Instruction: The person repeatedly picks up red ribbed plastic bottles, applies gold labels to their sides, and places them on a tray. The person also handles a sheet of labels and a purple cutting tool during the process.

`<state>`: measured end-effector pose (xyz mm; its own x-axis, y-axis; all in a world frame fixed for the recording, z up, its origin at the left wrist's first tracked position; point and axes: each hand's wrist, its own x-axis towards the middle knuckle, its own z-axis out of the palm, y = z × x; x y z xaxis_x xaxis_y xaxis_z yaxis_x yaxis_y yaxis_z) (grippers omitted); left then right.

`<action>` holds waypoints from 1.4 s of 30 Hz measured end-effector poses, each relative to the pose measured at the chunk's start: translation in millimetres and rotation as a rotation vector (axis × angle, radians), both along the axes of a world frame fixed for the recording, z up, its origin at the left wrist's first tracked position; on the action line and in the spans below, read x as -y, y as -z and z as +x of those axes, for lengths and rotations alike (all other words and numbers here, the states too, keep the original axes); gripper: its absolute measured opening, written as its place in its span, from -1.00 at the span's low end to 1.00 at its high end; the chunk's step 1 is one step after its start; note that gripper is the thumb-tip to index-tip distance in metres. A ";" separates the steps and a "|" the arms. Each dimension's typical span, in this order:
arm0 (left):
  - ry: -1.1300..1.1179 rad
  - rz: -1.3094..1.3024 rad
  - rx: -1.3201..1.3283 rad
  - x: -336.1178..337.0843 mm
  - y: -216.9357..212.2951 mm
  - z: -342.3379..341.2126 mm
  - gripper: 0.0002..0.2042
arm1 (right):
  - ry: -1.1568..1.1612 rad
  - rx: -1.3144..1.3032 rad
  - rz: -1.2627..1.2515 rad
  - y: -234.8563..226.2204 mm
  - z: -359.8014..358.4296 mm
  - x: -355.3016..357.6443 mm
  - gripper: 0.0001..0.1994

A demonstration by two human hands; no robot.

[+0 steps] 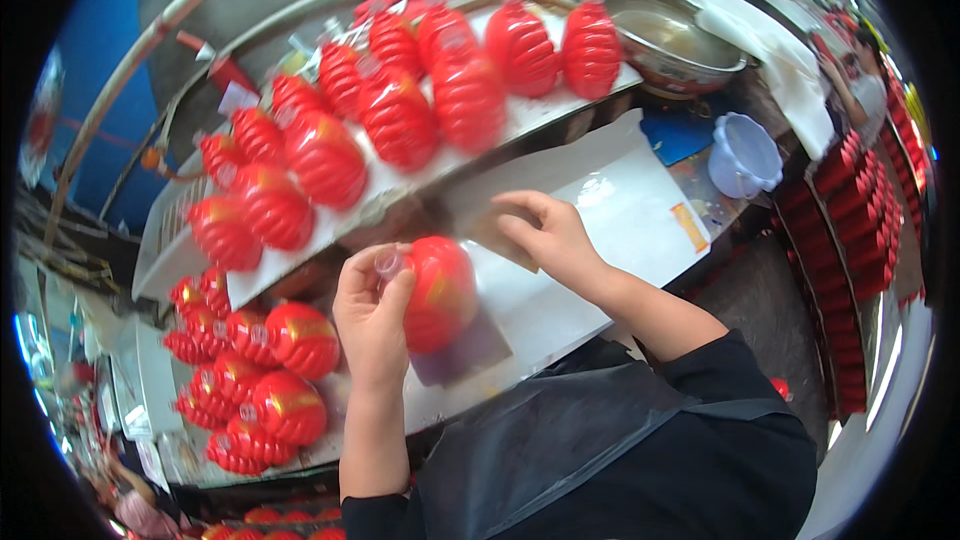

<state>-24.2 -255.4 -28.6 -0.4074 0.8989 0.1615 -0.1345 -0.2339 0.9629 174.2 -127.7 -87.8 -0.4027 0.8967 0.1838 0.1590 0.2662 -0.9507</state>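
My left hand [374, 305] grips a round, glossy red ornament [440, 295] by its short clear neck, at the front of the work table. A yellowish patch marks its side. Fingers of my right hand [550, 237] pinch a thin, brownish square sheet [508, 245], blurred and held just right of the ornament. Partly under the ornament lies a flat, purple-grey square [460, 352]; I cannot tell whether it is a sheet or a pad.
Ribbed red ornaments [400, 120] crowd a raised white shelf at the back; several more [290, 410] stand at left. A white sheet [600, 210] covers the table. A metal basin [670, 35], blue bucket [743, 155] and red stacked racks [850, 230] are right. Other people work farther off.
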 end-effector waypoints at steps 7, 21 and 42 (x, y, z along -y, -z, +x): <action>0.156 0.160 -0.055 -74.6 -30.3 53.2 -0.76 | 0.082 -0.221 -0.521 23.0 125.9 11.7 -0.73; -0.046 0.269 -0.289 -237.1 -28.6 123.6 -0.90 | 0.389 -0.299 -0.695 63.5 247.7 35.0 -0.73; -0.313 0.186 -0.757 -293.1 -34.9 126.1 -0.55 | 1.755 1.063 -0.880 142.7 583.2 257.4 -0.52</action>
